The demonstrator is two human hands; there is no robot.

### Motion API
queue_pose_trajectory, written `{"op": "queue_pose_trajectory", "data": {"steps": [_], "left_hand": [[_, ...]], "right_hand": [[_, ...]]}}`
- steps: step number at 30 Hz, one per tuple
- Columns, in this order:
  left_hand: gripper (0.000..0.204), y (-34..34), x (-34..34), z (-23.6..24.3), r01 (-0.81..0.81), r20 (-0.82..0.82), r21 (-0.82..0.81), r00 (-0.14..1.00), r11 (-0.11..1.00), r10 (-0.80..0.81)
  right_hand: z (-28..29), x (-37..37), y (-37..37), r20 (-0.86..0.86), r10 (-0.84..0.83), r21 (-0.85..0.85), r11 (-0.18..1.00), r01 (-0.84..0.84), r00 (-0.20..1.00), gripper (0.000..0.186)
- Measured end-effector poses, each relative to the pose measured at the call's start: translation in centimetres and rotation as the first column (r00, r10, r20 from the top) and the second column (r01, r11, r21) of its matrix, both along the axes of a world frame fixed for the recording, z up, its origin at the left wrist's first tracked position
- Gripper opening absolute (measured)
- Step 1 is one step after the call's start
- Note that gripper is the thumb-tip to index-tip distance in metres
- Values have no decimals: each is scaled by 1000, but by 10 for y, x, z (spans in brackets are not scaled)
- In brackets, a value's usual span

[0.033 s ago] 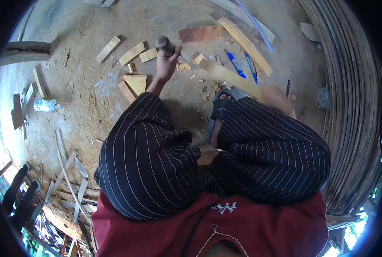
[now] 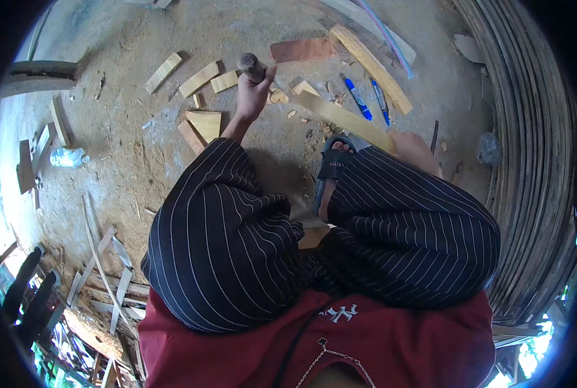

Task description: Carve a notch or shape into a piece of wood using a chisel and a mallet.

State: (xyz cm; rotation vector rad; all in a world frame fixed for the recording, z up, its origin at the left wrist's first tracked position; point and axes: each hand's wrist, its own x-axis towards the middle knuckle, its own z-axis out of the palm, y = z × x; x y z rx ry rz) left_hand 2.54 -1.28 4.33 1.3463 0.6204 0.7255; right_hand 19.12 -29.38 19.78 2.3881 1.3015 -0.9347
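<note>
My left hand (image 2: 253, 97) is closed around a thick dark wooden handle (image 2: 252, 67) whose rounded end sticks up. Whatever lies below the grip is hidden by the hand. Just right of that hand lies a small heart-shaped wood piece (image 2: 278, 96). In my right hand (image 2: 414, 150), beside my right knee, is one end of a flat pale wooden bar (image 2: 346, 121). The bar slants up and left, its far end over the floor near the heart-shaped piece. A wood block (image 2: 306, 87) shows behind that far end.
Cut wood blocks (image 2: 199, 79) lie ahead of my left hand. Two blue pens (image 2: 357, 99) and a long timber (image 2: 371, 69) are at front right, near a reddish board (image 2: 302, 50). Stacked long strips (image 2: 534, 168) line the right side. A plastic bottle (image 2: 69, 157) lies left.
The wooden bar and my right hand, smeared by motion before, now show sharper, with the bar shifted slightly. My left hand stays nearly in place.
</note>
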Motion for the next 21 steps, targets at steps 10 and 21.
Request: {"op": "queue_pose_trajectory", "data": {"steps": [10, 21], "left_hand": [[23, -2, 4, 3, 39, -24, 72, 999, 997, -38], [18, 29, 0, -19, -32, 197, -349, 975, 937, 106]], "right_hand": [[-53, -33, 14, -130, -121, 164, 976, 142, 984, 32], [-74, -45, 17, -218, -125, 295, 937, 188, 968, 32]]}}
